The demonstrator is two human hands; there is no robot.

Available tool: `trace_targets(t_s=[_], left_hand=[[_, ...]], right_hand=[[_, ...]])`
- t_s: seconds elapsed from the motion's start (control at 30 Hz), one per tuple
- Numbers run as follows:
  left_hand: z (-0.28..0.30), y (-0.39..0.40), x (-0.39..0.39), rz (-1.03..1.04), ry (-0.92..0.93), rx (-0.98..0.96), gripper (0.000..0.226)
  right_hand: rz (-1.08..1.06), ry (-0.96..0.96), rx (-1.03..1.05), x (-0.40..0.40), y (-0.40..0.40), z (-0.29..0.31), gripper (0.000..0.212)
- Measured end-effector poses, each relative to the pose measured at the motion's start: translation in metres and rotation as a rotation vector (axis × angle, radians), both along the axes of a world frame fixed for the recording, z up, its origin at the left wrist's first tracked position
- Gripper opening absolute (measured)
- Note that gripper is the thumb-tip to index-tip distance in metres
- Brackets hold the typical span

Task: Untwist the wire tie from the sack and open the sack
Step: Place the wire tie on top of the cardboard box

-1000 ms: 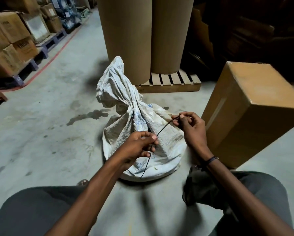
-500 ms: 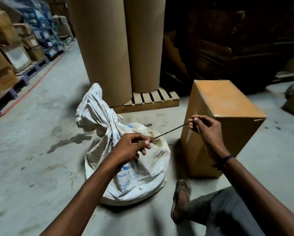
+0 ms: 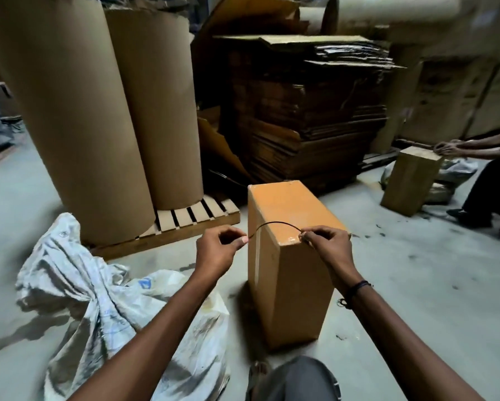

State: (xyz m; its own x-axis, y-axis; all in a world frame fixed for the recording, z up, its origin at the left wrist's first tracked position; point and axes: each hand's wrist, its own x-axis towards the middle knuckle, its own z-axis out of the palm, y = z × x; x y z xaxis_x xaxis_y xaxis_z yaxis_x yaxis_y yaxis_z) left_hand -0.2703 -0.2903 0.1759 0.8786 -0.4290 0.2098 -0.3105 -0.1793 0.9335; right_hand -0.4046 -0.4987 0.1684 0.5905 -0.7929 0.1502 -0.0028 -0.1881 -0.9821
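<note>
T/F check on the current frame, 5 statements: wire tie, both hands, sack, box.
1. The wire tie is pinched at one end by the left hand and at the other by the right hand. True.
2. The wire tie is wound round the neck of the sack. False: it is off the sack, held in the air between the hands.
3. The sack lies on the floor to the left of the cardboard box. True.
4. The right hand rests flat on the box. False: it pinches the wire in front of the box.
5. The wire is pulled straight. False: it arches upward.
</note>
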Motion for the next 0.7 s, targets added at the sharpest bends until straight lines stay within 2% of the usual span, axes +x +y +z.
trace_targets(t_s=[0.17, 0.37, 0.7], left_hand=[[0.011, -0.064, 0.026, -0.038, -0.1, 0.075, 0.014], [-0.011, -0.135, 0.069, -0.056, -0.325, 0.263, 0.023], [-0.057, -0.215, 0.128, -0.125, -0.512, 0.34, 0.022]], right_hand=[[-0.05, 0.075, -0.066, 0.028, -0.057, 0.004, 0.022], [-0.058, 0.276, -0.31, 0.055, -0.112, -0.015, 0.017], [-0.021, 0.348, -0.533, 0.095, -0.164, -0.071, 0.008]])
